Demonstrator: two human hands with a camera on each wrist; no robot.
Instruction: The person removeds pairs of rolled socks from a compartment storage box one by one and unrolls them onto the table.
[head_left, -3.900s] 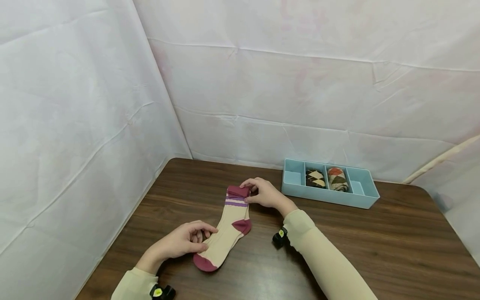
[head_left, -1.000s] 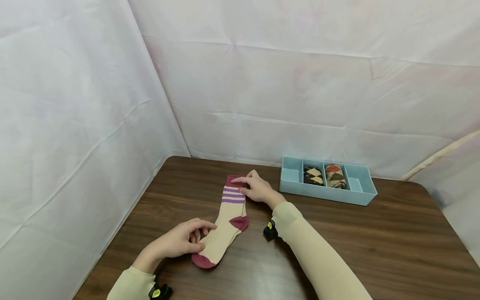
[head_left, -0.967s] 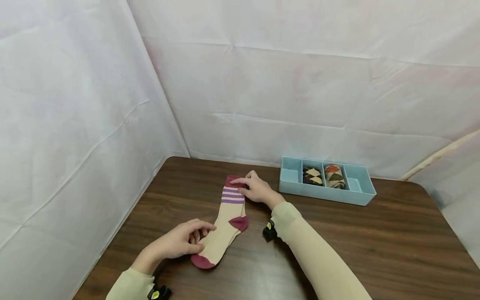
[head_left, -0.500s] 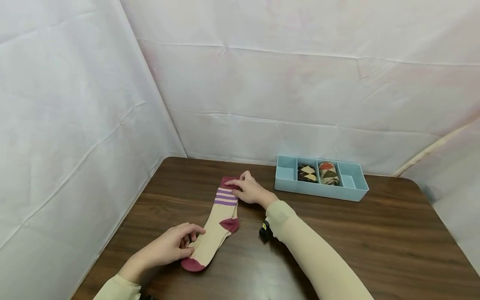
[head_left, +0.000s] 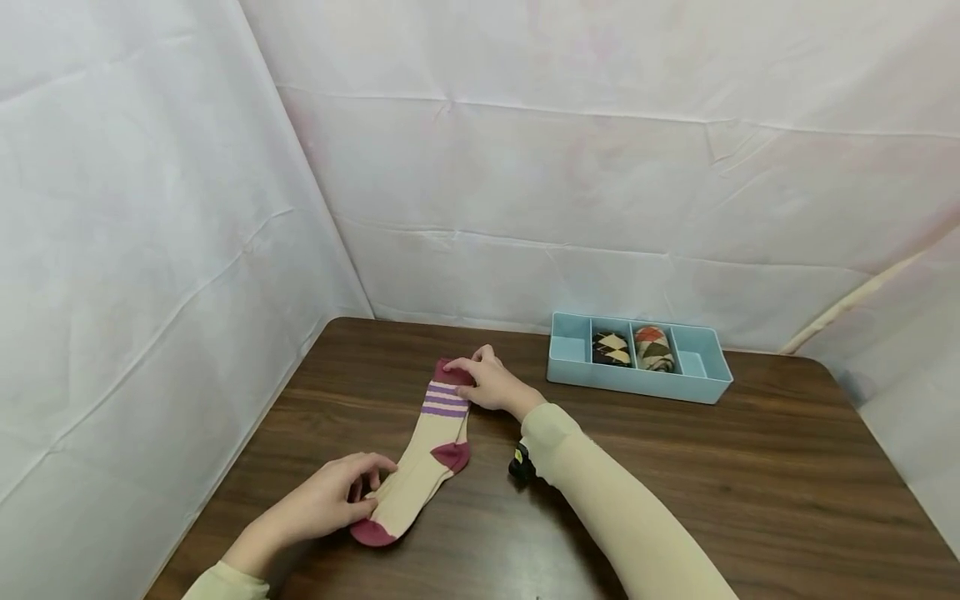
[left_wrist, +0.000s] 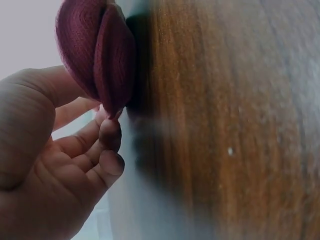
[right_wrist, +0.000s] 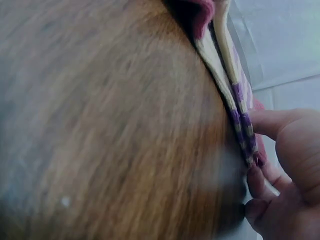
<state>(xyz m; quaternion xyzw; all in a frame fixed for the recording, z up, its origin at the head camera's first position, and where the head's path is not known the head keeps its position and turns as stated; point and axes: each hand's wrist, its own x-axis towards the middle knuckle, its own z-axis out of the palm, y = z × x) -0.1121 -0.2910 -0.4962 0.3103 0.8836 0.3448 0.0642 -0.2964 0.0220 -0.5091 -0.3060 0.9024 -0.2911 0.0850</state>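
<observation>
A pair of cream socks (head_left: 420,450), one stacked on the other, lies flat on the wooden table, with burgundy cuff, heel and toe and purple stripes. Near the toe, my left hand (head_left: 326,498) holds the socks' left edge, thumb over the top. In the left wrist view, the burgundy toes (left_wrist: 100,55) sit between thumb and curled fingers. At the cuff, my right hand (head_left: 489,382) pinches the upper right edge. The right wrist view has both layers' striped edges (right_wrist: 240,120) between its thumb and fingertips. Part of the cuff is hidden by the right hand.
At the back right stands a light blue divided box (head_left: 637,383). Its middle compartments hold a dark argyle rolled sock bundle (head_left: 611,348) and a beige, orange and green one (head_left: 654,350). White fabric walls (head_left: 480,283) border the table (head_left: 675,475) behind and on the left.
The cuff, folded over at first, was laid out flat with more stripes showing. Since then the socks and both hands have shifted slightly left and nearer, while the view moved a little too.
</observation>
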